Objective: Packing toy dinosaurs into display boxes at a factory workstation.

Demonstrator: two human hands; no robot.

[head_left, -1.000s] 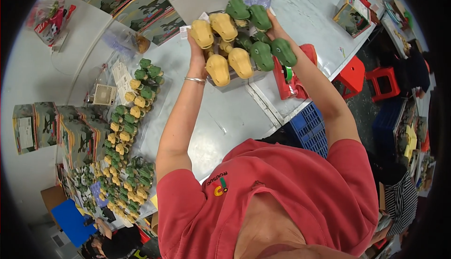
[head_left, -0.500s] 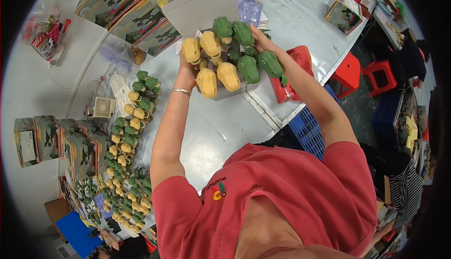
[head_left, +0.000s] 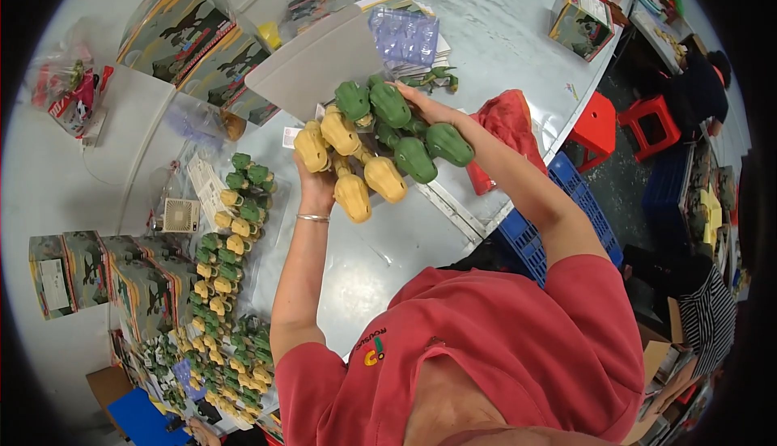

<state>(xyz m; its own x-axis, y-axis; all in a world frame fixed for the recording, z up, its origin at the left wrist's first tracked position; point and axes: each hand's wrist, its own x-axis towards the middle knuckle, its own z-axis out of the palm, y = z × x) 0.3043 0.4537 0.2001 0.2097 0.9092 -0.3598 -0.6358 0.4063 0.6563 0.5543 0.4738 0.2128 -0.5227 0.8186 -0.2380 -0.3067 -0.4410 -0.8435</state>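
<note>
Between my two hands is a bunch of toy dinosaurs with large rounded heads. The yellow toy dinosaurs (head_left: pixel 351 197) are on the left, and my left hand (head_left: pixel 314 180) grips them from their outer side. On the right, the green toy dinosaurs (head_left: pixel 416 159) are held by my right hand (head_left: pixel 422 104), its fingers partly hidden behind them. The heads face up toward me. Just beyond the bunch a grey upright panel (head_left: pixel 312 65) stands tilted; what it belongs to is mostly hidden.
Rows of green and yellow toy dinosaurs (head_left: pixel 231 244) line the left side. Printed boxes (head_left: pixel 174 33) stand behind them, with more boxes (head_left: pixel 142 284) lower left. A clear blister tray (head_left: pixel 405 35), a loose green dinosaur (head_left: pixel 437 78) and a red cloth (head_left: pixel 506 126) lie on the table.
Both hands have brought the bunch of dinosaurs a little nearer to me and to the left. The loose green dinosaur beyond my right hand shows more fully now.
</note>
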